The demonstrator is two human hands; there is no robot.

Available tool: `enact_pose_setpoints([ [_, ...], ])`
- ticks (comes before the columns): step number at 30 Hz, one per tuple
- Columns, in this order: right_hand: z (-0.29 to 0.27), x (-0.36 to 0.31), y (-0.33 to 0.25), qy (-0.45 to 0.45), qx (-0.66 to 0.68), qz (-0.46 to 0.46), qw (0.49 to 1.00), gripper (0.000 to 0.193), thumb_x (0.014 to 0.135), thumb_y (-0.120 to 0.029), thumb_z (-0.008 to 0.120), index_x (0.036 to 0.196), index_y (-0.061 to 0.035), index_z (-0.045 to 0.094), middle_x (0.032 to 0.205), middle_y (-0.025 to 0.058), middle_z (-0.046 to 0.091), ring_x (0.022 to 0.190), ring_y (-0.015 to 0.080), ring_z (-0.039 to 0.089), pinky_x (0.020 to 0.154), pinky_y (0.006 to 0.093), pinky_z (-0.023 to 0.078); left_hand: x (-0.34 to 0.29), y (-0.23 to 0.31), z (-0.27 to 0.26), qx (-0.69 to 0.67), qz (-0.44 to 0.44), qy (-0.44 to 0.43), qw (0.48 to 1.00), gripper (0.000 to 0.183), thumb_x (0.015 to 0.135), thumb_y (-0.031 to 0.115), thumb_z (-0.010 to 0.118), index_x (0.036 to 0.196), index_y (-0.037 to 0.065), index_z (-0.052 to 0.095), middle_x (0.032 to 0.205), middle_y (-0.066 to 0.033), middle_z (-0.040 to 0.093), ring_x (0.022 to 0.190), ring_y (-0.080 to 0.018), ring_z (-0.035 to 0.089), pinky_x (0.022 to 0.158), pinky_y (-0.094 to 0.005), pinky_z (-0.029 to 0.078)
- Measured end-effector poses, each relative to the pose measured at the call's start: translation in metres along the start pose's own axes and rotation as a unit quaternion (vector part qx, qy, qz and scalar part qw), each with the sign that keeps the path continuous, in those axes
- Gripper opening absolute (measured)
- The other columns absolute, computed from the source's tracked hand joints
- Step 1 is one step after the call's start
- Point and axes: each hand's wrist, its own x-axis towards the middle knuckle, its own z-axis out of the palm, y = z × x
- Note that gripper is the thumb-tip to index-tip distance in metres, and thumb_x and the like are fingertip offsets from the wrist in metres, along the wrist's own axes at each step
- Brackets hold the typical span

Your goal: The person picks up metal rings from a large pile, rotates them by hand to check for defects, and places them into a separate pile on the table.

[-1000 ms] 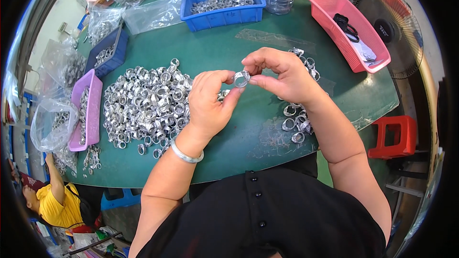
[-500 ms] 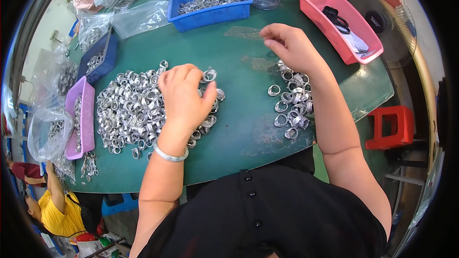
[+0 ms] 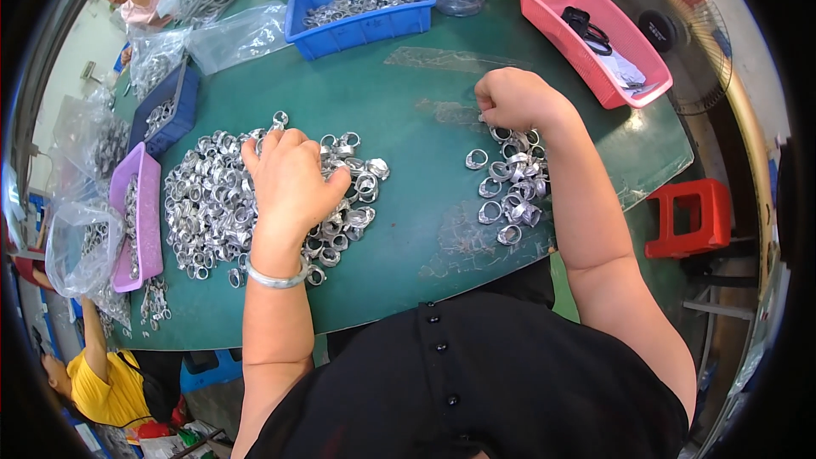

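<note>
A large heap of silvery metal rings [image 3: 208, 195] lies on the table's left half. My left hand [image 3: 289, 183], with a pale bangle at its wrist, rests over the heap's right part, fingers reaching into the rings and thumb spread away; nothing shows in its grasp. More rings [image 3: 344, 221] lie loose to the right of that hand. Farther right is a smaller pile of similar rings [image 3: 514, 183], partly covered by my right forearm. At its far end my right hand [image 3: 523, 98] is closed, fingertips bent down; whatever they pinch is too hidden to make out.
Beyond the hands stands a blue bin [image 3: 361, 41] of rings, with a pink basket [image 3: 586, 51] holding scissors to its right. A purple basket [image 3: 149, 221] and dark blue bin [image 3: 187, 115] line the left. A red stool [image 3: 690, 217] stands right; two people sit left.
My left hand has moved left and down onto the heap. The right hand has come nearer to the small pile, its fingers more curled. The whole view has shifted slightly.
</note>
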Motion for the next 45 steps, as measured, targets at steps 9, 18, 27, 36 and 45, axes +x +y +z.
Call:
enact_pose_setpoints([
  [9, 0.011, 0.005, -0.008, 0.049, 0.173, -0.166, 0.97, 0.011, 0.075, -0.003, 0.062, 0.085, -0.0009, 0.058, 0.073, 0.0102, 0.061, 0.069, 0.0206, 0.058, 0.064, 0.0313, 0.047, -0.001, 0.014, 0.006, -0.083, 0.028, 0.075, 0.993, 0.022, 0.072, 0.024, 0.07, 0.075, 0.006, 0.059, 0.085, -0.0083, 0.057, 0.096, -0.0288, 0.052, 0.098, -0.0562, 0.026],
  [18, 0.017, -0.013, -0.057, 0.13, 0.357, -0.297, 0.876, 0.031, 0.073, 0.0, 0.07, 0.101, -0.0002, 0.057, 0.086, 0.0059, 0.062, 0.074, 0.0143, 0.058, 0.068, 0.0273, 0.049, -0.005, 0.034, 0.018, -0.29, 0.105, 0.104, 0.945, 0.033, 0.071, 0.022, 0.075, 0.096, 0.007, 0.061, 0.092, -0.0051, 0.059, 0.094, -0.0242, 0.056, 0.095, -0.0471, 0.031],
  [27, 0.019, -0.017, -0.065, 0.163, 0.348, -0.335, 0.86, 0.037, 0.072, 0.004, 0.069, 0.106, -0.0013, 0.057, 0.089, 0.006, 0.062, 0.075, 0.0142, 0.059, 0.07, 0.027, 0.05, -0.002, 0.036, 0.014, -0.332, 0.116, 0.126, 0.927, 0.031, 0.07, 0.018, 0.075, 0.097, 0.008, 0.061, 0.087, -0.004, 0.06, 0.086, -0.0228, 0.057, 0.09, -0.0428, 0.034],
  [36, 0.02, -0.016, -0.064, 0.17, 0.335, -0.34, 0.862, 0.039, 0.072, 0.005, 0.068, 0.109, -0.0009, 0.056, 0.093, 0.0079, 0.062, 0.076, 0.016, 0.059, 0.069, 0.028, 0.05, -0.001, 0.036, 0.017, -0.388, 0.126, 0.176, 0.896, 0.026, 0.07, 0.009, 0.072, 0.094, 0.006, 0.063, 0.083, -0.0046, 0.061, 0.079, -0.0227, 0.057, 0.076, -0.0342, 0.041],
  [45, 0.02, -0.017, -0.066, 0.168, 0.336, -0.339, 0.863, 0.033, 0.073, 0.003, 0.068, 0.104, -0.0013, 0.058, 0.089, 0.0072, 0.061, 0.074, 0.0171, 0.059, 0.067, 0.0284, 0.049, -0.002, 0.036, 0.019, -0.423, 0.104, 0.143, 0.889, 0.028, 0.074, 0.008, 0.07, 0.1, 0.005, 0.062, 0.088, -0.0072, 0.063, 0.082, -0.024, 0.059, 0.075, -0.0341, 0.045],
])
